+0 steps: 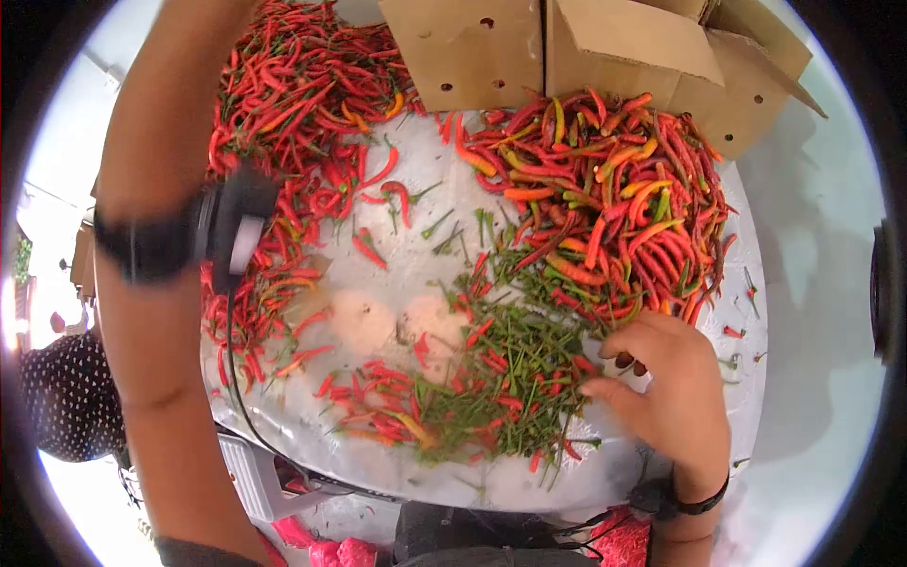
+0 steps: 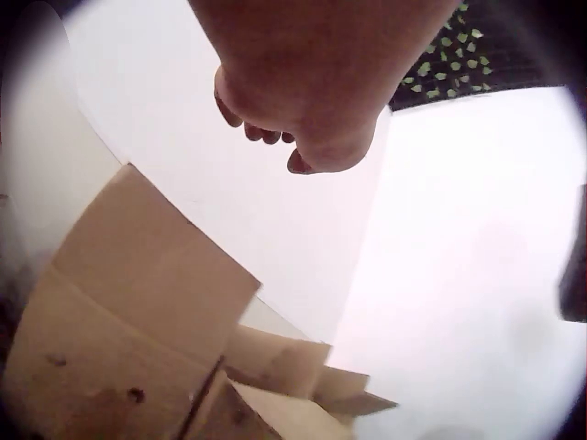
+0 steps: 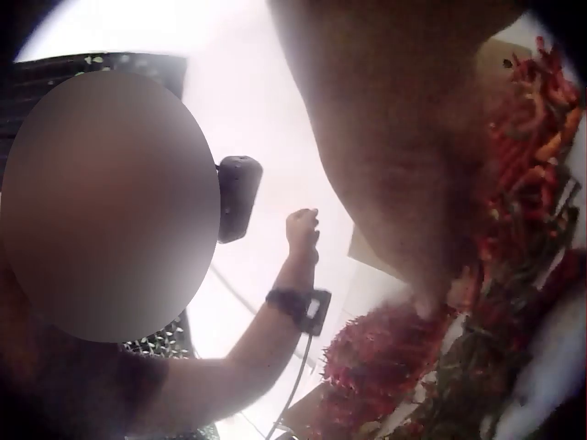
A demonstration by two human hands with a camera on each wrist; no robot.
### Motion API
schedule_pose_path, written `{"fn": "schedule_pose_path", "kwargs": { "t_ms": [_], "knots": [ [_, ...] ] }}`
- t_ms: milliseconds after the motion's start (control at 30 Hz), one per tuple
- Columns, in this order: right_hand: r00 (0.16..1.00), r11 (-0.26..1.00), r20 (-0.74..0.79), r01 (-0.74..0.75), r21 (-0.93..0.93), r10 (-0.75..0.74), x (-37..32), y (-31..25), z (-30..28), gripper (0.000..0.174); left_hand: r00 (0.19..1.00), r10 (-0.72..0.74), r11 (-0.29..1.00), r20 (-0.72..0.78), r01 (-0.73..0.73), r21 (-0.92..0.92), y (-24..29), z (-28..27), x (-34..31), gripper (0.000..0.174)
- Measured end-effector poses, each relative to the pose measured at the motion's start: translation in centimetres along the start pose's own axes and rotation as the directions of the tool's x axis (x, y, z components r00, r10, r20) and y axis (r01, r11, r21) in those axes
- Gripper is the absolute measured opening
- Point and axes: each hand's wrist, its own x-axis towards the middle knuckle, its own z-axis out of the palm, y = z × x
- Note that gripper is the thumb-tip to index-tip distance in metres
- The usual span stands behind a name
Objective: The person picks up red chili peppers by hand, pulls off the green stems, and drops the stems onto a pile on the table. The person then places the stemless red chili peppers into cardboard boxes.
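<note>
My left arm [image 1: 156,321] reaches up past the top of the head view, its hand outside that view. In the left wrist view my left hand [image 2: 303,119] is raised against a white wall, fingers curled in, with nothing showing in them. My right hand [image 1: 675,387] is at the right edge of a heap of green stems [image 1: 529,378] mixed with small red chili pieces. Its thumb and fingers are curved with a gap between them, and no chili shows in its grasp. Just beyond it lies a large pile of red and orange chilies [image 1: 614,198].
Another heap of red chilies [image 1: 302,85] with green stems covers the table's left side. Cardboard boxes [image 1: 463,52] stand along the back. Loose chilies and stems are scattered over the pale table [image 1: 746,312]. A cable [image 1: 231,359] hangs from the left wrist device.
</note>
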Motion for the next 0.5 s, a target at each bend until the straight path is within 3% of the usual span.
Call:
{"fn": "schedule_pose_path", "kwargs": {
  "t_ms": [33,67,100,133,167,233,333,500],
  "knots": [
    [0.996,0.994,0.071,-0.053,-0.094,0.06,-0.4,-0.1,-0.3,0.024,0.967,-0.175,0.978,0.184,0.192,-0.081,2.8,-2.2,-3.4,0.043],
    [0.991,0.987,0.116,-0.046,-0.152,0.064,-0.5,0.1,-0.3,0.022,0.874,-0.315,0.915,0.37,0.383,-0.125,5.4,-4.1,-6.9,0.045],
    [0.984,0.977,0.159,-0.04,-0.211,0.074,-0.6,0.4,-0.2,0.021,0.727,-0.414,0.816,0.548,0.563,-0.13,7.1,-5.3,-10.0,0.047],
    [0.976,0.962,0.198,-0.033,-0.272,0.09,-0.7,0.8,-0.2,0.02,0.666,-0.291,0.873,0.687,0.479,-0.095,6.8,-6.7,-12.8,0.048],
    [0.985,0.971,0.162,-0.011,-0.239,0.051,-0.6,1.1,0.0,0.018,0.488,-0.33,0.844,0.808,0.536,0.021,8.0,-8.3,-14.7,0.058],
    [0.996,0.984,0.087,0.037,-0.173,-0.023,-0.5,1.7,0.3,0.015,0.478,-0.102,0.952,0.872,0.301,-0.054,7.6,-9.7,-20.2,0.067],
    [0.999,0.999,-0.013,-0.051,-0.008,0.051,-0.3,1.1,0.4,0.012,0.424,-0.258,0.877,0.868,0.479,0.026,9.4,-10.4,-25.8,0.074],
    [1.0,0.992,0.016,-0.025,0.128,0.023,0.2,2.0,0.3,0.014,0.397,-0.449,0.776,0.8,0.617,0.129,12.1,-9.7,-28.0,0.074]
  ]
}}
